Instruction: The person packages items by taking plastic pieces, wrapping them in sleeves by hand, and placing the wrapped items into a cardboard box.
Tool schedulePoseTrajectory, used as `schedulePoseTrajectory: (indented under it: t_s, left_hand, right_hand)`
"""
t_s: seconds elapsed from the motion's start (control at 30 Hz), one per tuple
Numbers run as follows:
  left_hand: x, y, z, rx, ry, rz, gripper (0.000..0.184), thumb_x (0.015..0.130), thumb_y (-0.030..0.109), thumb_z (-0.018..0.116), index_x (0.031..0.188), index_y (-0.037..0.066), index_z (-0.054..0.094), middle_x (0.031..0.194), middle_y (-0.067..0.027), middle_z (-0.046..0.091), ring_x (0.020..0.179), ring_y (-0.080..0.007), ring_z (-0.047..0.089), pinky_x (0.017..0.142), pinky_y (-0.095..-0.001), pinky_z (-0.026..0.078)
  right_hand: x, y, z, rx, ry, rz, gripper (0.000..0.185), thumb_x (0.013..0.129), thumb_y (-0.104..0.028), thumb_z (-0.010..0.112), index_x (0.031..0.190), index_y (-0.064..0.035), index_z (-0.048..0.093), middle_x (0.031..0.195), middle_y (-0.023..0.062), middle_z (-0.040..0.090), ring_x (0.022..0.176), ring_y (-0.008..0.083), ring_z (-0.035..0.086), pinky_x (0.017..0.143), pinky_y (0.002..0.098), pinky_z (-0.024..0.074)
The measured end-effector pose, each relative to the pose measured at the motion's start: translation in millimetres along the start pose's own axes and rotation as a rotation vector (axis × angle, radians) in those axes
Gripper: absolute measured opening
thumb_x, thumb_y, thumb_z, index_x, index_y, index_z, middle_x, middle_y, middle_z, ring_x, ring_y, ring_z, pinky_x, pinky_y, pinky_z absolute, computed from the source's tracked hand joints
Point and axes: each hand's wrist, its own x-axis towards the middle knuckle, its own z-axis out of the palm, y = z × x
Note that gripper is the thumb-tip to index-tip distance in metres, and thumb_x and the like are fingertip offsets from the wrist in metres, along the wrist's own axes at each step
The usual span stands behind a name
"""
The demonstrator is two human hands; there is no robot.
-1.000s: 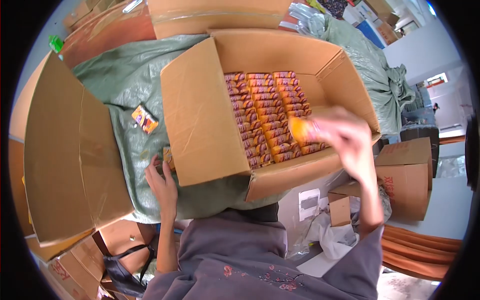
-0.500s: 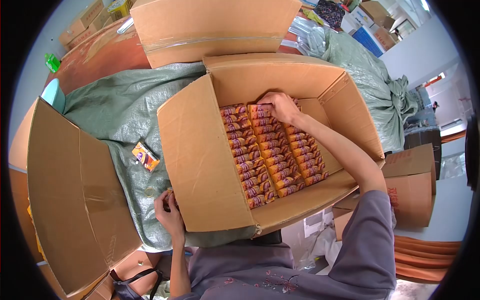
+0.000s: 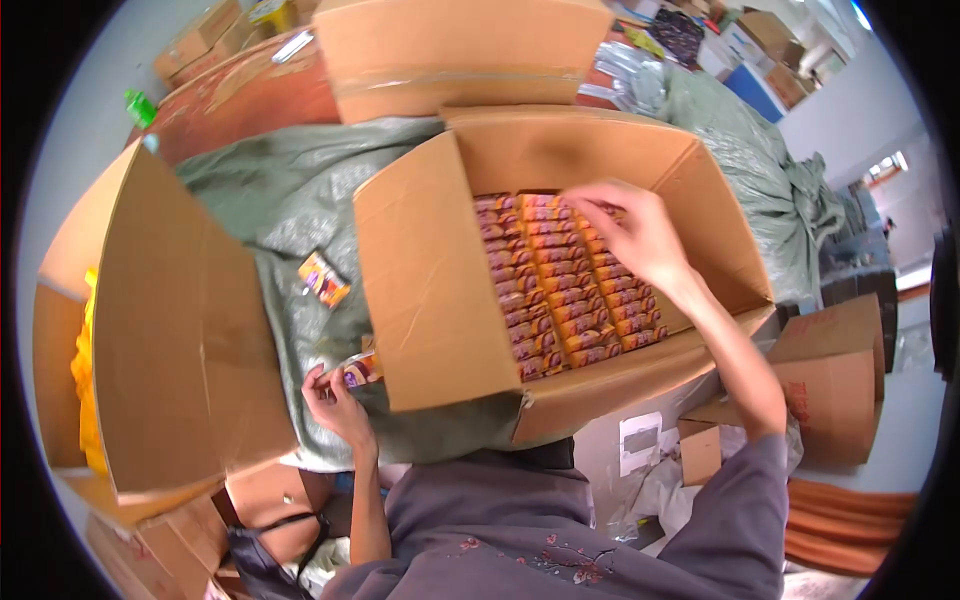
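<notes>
An open cardboard box (image 3: 430, 290) holds three columns of orange-and-purple snack packs (image 3: 565, 290). My right hand (image 3: 640, 235) hovers over the far end of these packs, fingers loosely extended and slightly blurred, with no pack in them. Left of the box, my left hand (image 3: 343, 412) is low over the green woven sheet (image 3: 385, 440), its fingertips curled together; what they pinch, if anything, I cannot make out. Close by its fingers, a snack pack (image 3: 362, 370) lies against the box flap. Farther up the sheet is another snack pack (image 3: 324, 278).
A second open carton (image 3: 190, 330) stands on the left with yellow material (image 3: 88, 385) inside. Behind the main box sits a closed carton (image 3: 465, 60). A green sack (image 3: 750, 170) is on the right, above another carton (image 3: 830, 380).
My right hand has drawn back from the far packs and lifted toward the right. The pack near my left hand shows more, and the ring seen on the sheet is no longer visible.
</notes>
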Motion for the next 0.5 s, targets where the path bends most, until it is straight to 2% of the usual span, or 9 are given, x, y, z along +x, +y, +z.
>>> schedulePoseTrajectory:
  t_s: [0.03,0.07,0.2,0.23,0.27,0.33,0.37,0.47,0.5]
  left_hand:
    - [-1.4,3.7,-9.8,-0.079,0.022,0.019,0.020,0.089,-0.003,0.058,0.109,-0.003,0.055,0.080,-0.0046,0.057,0.077,-0.0112,0.054,0.073,-0.0249,0.047]
    - [-3.9,24.5,-18.5,-0.103,0.002,0.023,0.022,0.088,-0.005,0.057,0.110,-0.002,0.055,0.084,-0.0054,0.058,0.078,-0.0111,0.055,0.072,-0.0245,0.047]
    - [-19.1,71.1,-52.8,-0.119,-0.150,0.180,0.027,0.083,-0.008,0.064,0.108,-0.001,0.056,0.097,-0.0083,0.061,0.081,-0.0114,0.059,0.073,-0.0251,0.050]
    - [-22.3,74.3,-61.4,-0.105,-0.218,0.220,0.029,0.080,-0.007,0.068,0.106,0.000,0.058,0.101,-0.0103,0.063,0.082,-0.0122,0.060,0.073,-0.0259,0.050]
    - [-23.3,85.7,-63.3,-0.079,-0.219,0.430,0.031,0.076,-0.007,0.071,0.103,0.002,0.060,0.098,-0.0113,0.064,0.080,-0.0147,0.062,0.071,-0.0267,0.051]
    - [-31.6,100.4,-81.2,-0.034,-0.349,0.486,0.032,0.072,-0.007,0.075,0.099,0.004,0.061,0.094,-0.0115,0.066,0.077,-0.0175,0.063,0.069,-0.0275,0.052]
    - [-33.0,109.7,-87.2,0.003,-0.396,0.607,0.034,0.069,-0.006,0.077,0.099,0.004,0.062,0.091,-0.0097,0.067,0.075,-0.0190,0.064,0.066,-0.0280,0.052]
    - [-21.8,162.3,-114.6,0.282,-0.456,0.879,0.038,0.071,0.016,0.082,0.102,0.004,0.064,0.088,-0.0067,0.067,0.077,-0.0207,0.064,0.066,-0.0352,0.051]
    - [-12.9,184.8,-135.2,0.371,-0.367,0.916,0.029,0.078,0.027,0.076,0.095,0.006,0.067,0.084,-0.0041,0.068,0.075,-0.0199,0.063,0.069,-0.0365,0.050]
  right_hand:
    - [-18.8,-37.3,0.6,0.053,0.060,-0.061,0.016,0.087,0.001,0.061,0.102,0.0028,0.067,0.099,0.0145,0.069,0.091,0.0220,0.065,0.083,0.0301,0.0499]
    - [-40.3,-74.0,-2.2,-0.022,0.023,-0.080,0.016,0.087,-0.001,0.063,0.101,0.0011,0.068,0.098,0.0143,0.069,0.090,0.0225,0.065,0.081,0.0301,0.0504]
    - [-119.4,-150.6,47.6,0.253,-0.156,-0.184,0.026,0.078,-0.006,0.073,0.103,-0.0002,0.069,0.095,0.0126,0.068,0.092,0.0259,0.065,0.078,0.0317,0.0516]
    - [-129.9,-161.3,73.9,0.310,-0.105,-0.166,0.031,0.076,-0.006,0.074,0.106,-0.0002,0.068,0.094,0.0126,0.068,0.092,0.0250,0.065,0.077,0.0301,0.0513]
    - [-137.4,-167.1,104.6,0.365,-0.051,-0.145,0.035,0.075,-0.005,0.076,0.109,-0.0001,0.066,0.094,0.0125,0.068,0.092,0.0242,0.064,0.076,0.0286,0.0510]
    - [-143.6,-172.0,149.7,0.473,0.007,-0.037,0.032,0.078,-0.005,0.074,0.109,0.0004,0.065,0.090,0.0105,0.068,0.082,0.0171,0.064,0.068,0.0240,0.0494]
    - [-147.5,-170.0,167.2,0.554,0.005,0.029,0.030,0.079,-0.005,0.074,0.107,0.0007,0.065,0.087,0.0094,0.067,0.077,0.0140,0.064,0.065,0.0222,0.0486]
    - [-164.9,-158.3,192.0,0.857,-0.154,0.234,0.019,0.082,-0.004,0.072,0.098,0.0021,0.067,0.084,0.0073,0.067,0.071,0.0088,0.061,0.060,0.0215,0.0475]
    - [-169.6,-154.9,191.4,0.889,-0.160,0.263,0.015,0.082,-0.002,0.072,0.095,0.0025,0.067,0.085,0.0073,0.067,0.072,0.0078,0.060,0.061,0.0219,0.0480]
